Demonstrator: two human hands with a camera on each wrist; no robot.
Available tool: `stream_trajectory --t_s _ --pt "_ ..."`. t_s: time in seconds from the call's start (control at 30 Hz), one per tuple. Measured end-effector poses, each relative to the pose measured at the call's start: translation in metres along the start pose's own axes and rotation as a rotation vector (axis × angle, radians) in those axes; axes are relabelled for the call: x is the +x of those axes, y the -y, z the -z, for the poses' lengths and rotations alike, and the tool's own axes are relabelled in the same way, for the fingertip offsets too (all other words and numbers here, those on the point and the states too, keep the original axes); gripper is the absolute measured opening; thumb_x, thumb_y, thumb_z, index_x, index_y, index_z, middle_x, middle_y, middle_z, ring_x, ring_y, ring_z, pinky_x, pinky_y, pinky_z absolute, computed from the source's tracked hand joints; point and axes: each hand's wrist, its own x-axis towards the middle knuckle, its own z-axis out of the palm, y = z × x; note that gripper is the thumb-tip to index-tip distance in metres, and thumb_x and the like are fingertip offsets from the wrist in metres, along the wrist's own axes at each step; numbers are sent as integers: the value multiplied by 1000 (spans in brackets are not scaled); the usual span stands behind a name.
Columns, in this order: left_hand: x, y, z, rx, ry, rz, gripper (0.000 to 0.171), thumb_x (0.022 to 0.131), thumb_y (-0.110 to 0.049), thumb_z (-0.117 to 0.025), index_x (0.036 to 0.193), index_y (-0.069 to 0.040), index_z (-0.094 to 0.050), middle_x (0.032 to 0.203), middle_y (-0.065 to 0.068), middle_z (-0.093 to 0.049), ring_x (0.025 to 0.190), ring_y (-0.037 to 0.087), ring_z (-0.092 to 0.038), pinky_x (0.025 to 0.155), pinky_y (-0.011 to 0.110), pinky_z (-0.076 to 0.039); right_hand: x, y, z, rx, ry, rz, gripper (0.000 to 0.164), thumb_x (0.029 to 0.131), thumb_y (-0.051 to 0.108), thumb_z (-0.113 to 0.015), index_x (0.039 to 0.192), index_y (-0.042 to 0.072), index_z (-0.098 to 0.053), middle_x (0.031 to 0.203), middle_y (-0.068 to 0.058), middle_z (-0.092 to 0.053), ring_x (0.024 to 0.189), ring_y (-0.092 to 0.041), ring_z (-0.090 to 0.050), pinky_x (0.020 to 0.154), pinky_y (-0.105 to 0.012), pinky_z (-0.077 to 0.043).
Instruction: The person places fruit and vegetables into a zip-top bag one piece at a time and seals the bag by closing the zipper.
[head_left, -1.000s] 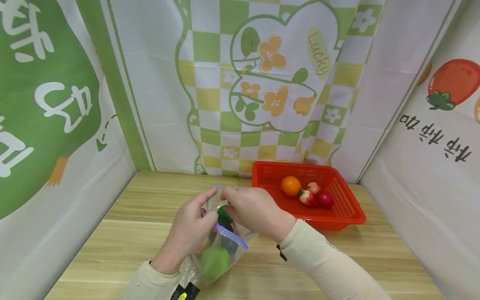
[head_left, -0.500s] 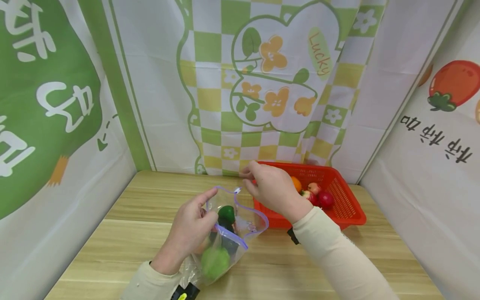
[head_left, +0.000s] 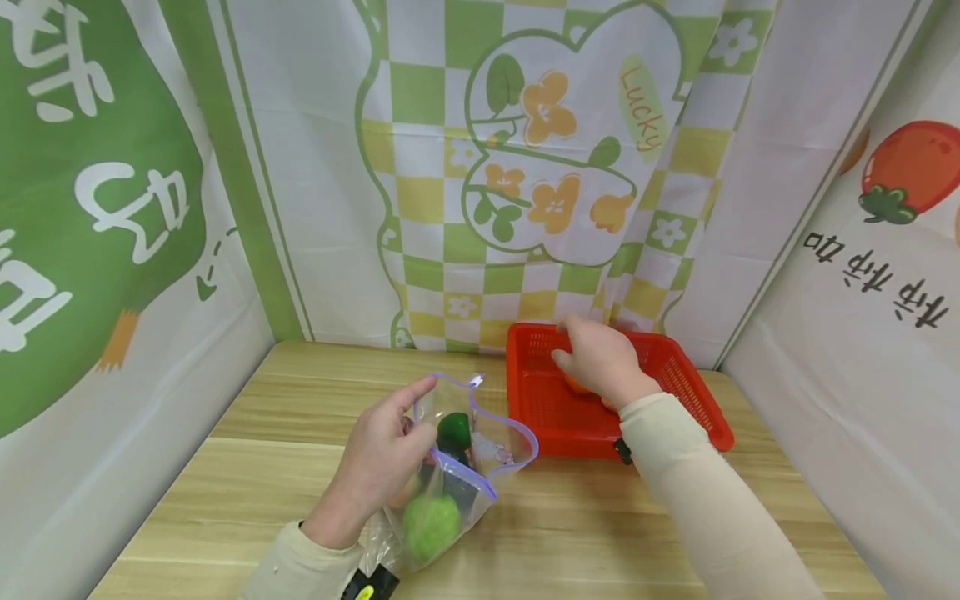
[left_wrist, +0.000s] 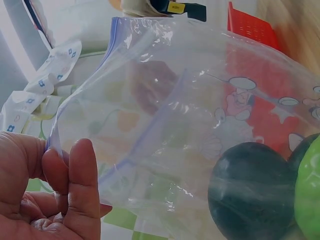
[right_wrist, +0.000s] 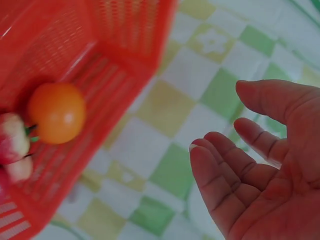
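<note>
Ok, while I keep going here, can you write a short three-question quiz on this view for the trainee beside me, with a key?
1. True or false: the right hand is holding nothing.

2. Multiple choice. The left hand grips:
A, the checked curtain
B, the edge of a clear bag
C, a fruit

3. Fill in the blank: in the right wrist view, the largest round item inside the red basket is ____ in colour.

Key:
1. True; the right wrist view shows nothing in its grasp.
2. B
3. Orange
</note>
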Motion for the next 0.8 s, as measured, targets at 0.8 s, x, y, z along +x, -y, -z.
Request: stream_trajectory --t_s 0.8 --pt "-1 0 1 -4 -1 -19 61 82 -7 -51 141 -23 -49 48 4 -47 39 23 -47 31 21 -26 28 -68 -34 69 344 -187 54 86 20 -63 136 5 -50 130 -14 -56 94 -29 -55 80 -43 -51"
